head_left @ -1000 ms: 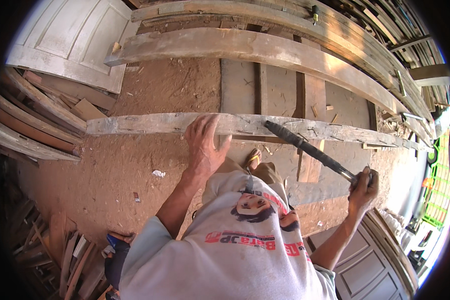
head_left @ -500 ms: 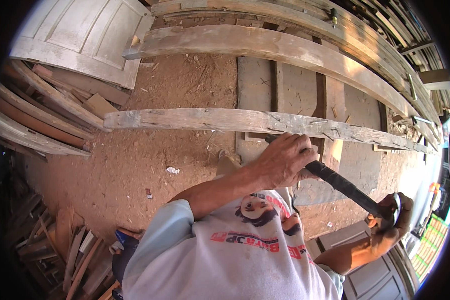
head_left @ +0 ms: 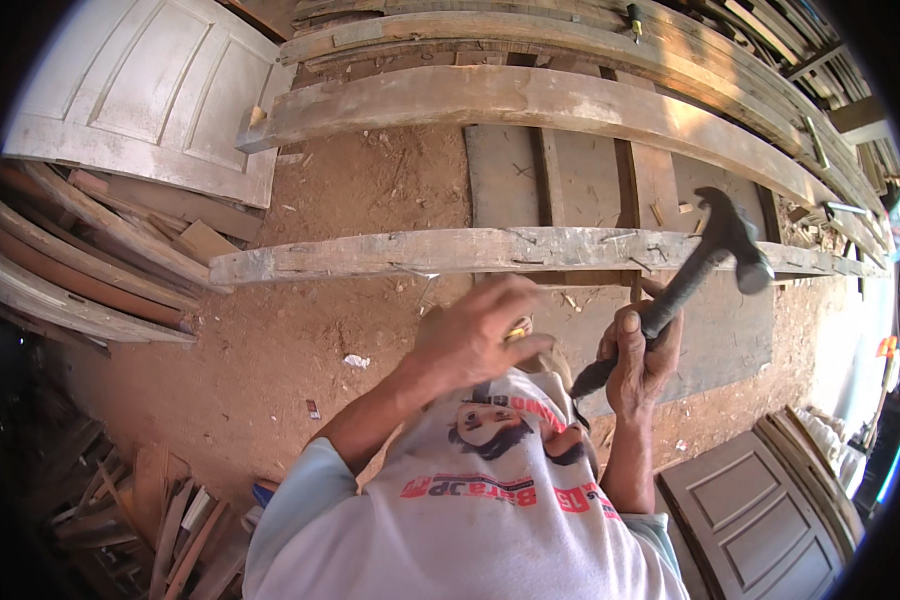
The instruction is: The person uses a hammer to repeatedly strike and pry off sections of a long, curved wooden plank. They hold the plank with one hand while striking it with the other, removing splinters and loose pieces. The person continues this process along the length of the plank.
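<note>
My right hand (head_left: 642, 358) is closed around the dark wrapped handle of a claw hammer (head_left: 692, 275). The hammer's head is raised, overlapping the right part of a weathered beam in view. Bent nails (head_left: 620, 240) stick out of this beam (head_left: 370, 252), which runs across in front of me. Just on the near side of the beam and in front of my shirt is my left hand (head_left: 482, 335), off the hammer. Motion smears its fingers. A small yellow thing (head_left: 518, 330) shows beside them, and I cannot tell whether the hand holds it.
A thicker beam (head_left: 450, 95) lies farther off, before stacked timber carrying a yellow-and-black handled tool (head_left: 635, 22). A white panelled door (head_left: 150, 100) and curved planks (head_left: 90, 270) are at left. Scrap wood (head_left: 160, 510) lies lower left; a grey door (head_left: 755, 510) lower right.
My left hand has let go of the handle and drawn left. My right hand has shifted from the hammer's head end to its handle, and the head now points up and away.
</note>
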Action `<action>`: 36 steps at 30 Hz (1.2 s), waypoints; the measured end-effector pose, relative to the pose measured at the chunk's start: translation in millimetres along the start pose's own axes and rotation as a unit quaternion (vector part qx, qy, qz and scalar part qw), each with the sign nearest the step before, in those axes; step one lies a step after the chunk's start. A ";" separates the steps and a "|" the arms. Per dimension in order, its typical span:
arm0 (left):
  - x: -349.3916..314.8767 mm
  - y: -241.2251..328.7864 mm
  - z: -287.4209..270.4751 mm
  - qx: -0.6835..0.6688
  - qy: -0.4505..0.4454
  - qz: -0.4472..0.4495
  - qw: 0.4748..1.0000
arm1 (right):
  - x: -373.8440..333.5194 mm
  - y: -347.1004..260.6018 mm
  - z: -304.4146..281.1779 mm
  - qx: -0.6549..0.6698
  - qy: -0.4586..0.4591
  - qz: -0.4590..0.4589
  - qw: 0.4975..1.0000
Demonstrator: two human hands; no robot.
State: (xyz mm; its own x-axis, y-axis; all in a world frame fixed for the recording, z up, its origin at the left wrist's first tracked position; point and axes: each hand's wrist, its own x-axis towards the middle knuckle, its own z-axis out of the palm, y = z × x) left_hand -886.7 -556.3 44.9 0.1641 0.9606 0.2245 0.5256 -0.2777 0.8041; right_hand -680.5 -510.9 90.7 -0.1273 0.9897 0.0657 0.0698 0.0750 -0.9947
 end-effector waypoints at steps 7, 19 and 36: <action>-17.7 -82.3 -92.2 0.253 -0.035 -0.142 0.956 | -33.6 8.0 12.6 -0.096 0.010 -0.026 0.995; -23.6 -156.5 -109.7 0.166 -0.135 -0.078 0.974 | -29.8 -4.4 140.4 -0.113 0.169 0.105 0.973; -19.1 -166.1 -118.5 0.127 -0.167 -0.072 0.975 | 24.3 -29.6 192.3 -0.184 0.227 0.074 0.954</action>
State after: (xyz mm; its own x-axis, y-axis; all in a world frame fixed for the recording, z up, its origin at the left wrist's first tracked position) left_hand -1076.2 -526.8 -27.8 0.3129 0.9438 -0.1063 0.7456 -0.1748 0.6430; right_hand -875.9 -512.6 106.6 0.3467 0.9373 0.0361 0.4061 -0.1153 -0.9065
